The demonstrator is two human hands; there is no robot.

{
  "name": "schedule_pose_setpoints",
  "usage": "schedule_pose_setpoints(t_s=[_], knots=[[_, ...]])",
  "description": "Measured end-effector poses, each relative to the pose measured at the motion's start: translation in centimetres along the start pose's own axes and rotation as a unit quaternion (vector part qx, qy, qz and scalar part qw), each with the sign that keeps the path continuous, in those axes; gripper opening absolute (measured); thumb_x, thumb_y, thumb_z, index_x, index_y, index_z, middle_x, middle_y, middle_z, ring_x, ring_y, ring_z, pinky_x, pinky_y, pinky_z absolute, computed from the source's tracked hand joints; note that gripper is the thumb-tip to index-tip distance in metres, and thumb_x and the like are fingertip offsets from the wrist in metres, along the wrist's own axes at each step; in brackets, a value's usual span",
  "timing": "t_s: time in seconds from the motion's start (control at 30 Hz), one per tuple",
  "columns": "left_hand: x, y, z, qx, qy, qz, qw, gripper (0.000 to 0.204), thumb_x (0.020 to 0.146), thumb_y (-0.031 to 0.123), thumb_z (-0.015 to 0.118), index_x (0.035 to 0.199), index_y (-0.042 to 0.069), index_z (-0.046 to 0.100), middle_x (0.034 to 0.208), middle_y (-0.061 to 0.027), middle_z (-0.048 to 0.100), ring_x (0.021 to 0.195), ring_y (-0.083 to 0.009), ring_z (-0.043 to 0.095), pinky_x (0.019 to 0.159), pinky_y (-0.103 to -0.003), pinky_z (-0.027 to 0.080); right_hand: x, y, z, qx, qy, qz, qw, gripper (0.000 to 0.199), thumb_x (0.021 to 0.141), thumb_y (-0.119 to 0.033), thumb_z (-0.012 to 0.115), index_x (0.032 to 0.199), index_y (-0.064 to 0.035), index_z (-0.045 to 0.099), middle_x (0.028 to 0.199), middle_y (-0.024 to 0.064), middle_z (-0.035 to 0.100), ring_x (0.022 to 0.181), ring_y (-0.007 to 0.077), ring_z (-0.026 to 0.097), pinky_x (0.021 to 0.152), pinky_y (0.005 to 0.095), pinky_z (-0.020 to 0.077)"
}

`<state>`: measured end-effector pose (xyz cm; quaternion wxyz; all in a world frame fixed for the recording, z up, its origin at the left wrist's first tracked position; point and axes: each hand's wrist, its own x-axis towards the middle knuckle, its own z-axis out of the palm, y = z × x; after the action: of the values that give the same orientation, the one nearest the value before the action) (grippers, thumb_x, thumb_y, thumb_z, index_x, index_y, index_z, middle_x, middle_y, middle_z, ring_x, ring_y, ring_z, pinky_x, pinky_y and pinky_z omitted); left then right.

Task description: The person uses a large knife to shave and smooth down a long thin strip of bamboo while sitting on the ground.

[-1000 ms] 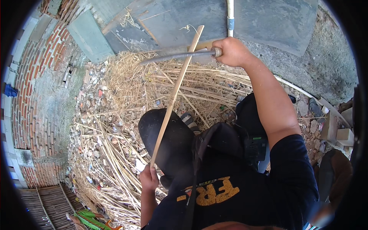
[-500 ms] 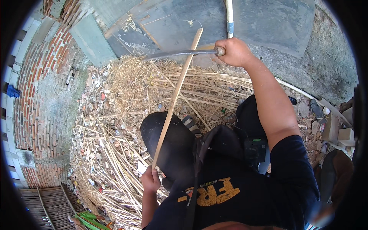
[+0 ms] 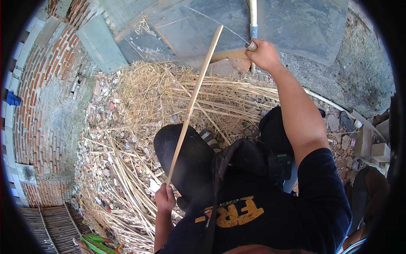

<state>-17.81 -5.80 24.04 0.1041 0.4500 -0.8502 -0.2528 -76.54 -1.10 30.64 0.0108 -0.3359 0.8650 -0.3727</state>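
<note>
My left hand (image 3: 165,198) is closed round the lower end of a long, pale strip of split bamboo (image 3: 186,120). The strip slants up and away across my left knee. In my right hand (image 3: 265,55), held out ahead, is the handle of a long curved knife (image 3: 237,35). Its blade shows nearly edge-on, pointing up and to the left. In the picture the blade passes right by the strip's far tip; whether they touch I cannot tell.
Fine shavings (image 3: 146,91) lie heaped ahead of my knees. Many split strips (image 3: 133,182) cover the rubble at my left, more beyond my feet. A brick wall (image 3: 46,114) rises at left. Grey panels (image 3: 292,29) and a white pipe (image 3: 253,15) stand ahead.
The knife no longer crosses the upper part of the strip; its blade has swung upward and turned edge-on. My right hand has shifted slightly right. My left hand still holds the strip.
</note>
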Motion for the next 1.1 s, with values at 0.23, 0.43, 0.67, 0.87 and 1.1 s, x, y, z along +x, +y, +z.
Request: schedule_pose_setpoints(t_s=[0.23,0.43,0.67,0.87,1.1], knots=[[-0.1,0.8,-0.2,-0.032,-0.016,-0.018,0.999,0.048,0.102,0.042,0.042,0.081,0.0,0.052,0.06,-0.0225,0.054,0.058,-0.0427,0.058,0.052,-0.045,0.043,0.3,0.4,0.2,0.045,0.003,0.018,0.999,0.036,0.082,-0.034,0.073,0.1,-0.0028,0.069,0.086,0.0166,0.071,0.081,0.032,0.068,0.076,0.0403,0.0518],[1.0,5.4,-1.1,-0.042,-0.009,-0.043,0.998,0.044,0.101,0.04,0.049,0.082,0.001,0.054,0.06,-0.0184,0.059,0.058,-0.0378,0.063,0.054,-0.043,0.047,-0.2,-0.4,0.2,0.024,-0.005,0.011,1.0,0.032,0.081,-0.036,0.073,0.1,-0.0101,0.07,0.091,0.0159,0.072,0.088,0.035,0.068,0.079,0.0436,0.0534],[2.5,7.4,-2.0,0.051,-0.009,-0.053,0.997,0.035,0.093,0.034,0.063,0.092,0.0,0.058,0.066,-0.0179,0.064,0.064,-0.039,0.067,0.059,-0.045,0.05,-0.2,-0.4,0.2,-0.007,-0.035,-0.019,0.999,0.036,0.081,-0.038,0.072,0.104,-0.0115,0.07,0.086,0.0138,0.071,0.085,0.0342,0.069,0.077,0.0442,0.0546],[0.5,6.0,-1.5,0.116,0.087,0.066,0.987,0.036,0.083,0.026,0.074,0.102,0.001,0.056,0.083,-0.0178,0.062,0.076,-0.0389,0.063,0.067,-0.047,0.049,-0.3,-0.8,0.5,-0.004,-0.072,-0.002,0.997,0.042,0.081,-0.039,0.072,0.114,-0.0129,0.07,0.086,0.0137,0.071,0.086,0.0326,0.069,0.079,0.0433,0.0548],[-1.4,3.3,-2.8,0.226,0.116,0.008,0.967,0.033,0.08,0.025,0.074,0.098,0.003,0.059,0.077,-0.0161,0.063,0.073,-0.0386,0.063,0.066,-0.049,0.049,-0.3,-0.5,0.4,-0.002,-0.079,-0.026,0.997,0.038,0.081,-0.036,0.071,0.11,-0.0117,0.07,0.086,0.0133,0.071,0.085,0.0323,0.069,0.08,0.044,0.0542]])
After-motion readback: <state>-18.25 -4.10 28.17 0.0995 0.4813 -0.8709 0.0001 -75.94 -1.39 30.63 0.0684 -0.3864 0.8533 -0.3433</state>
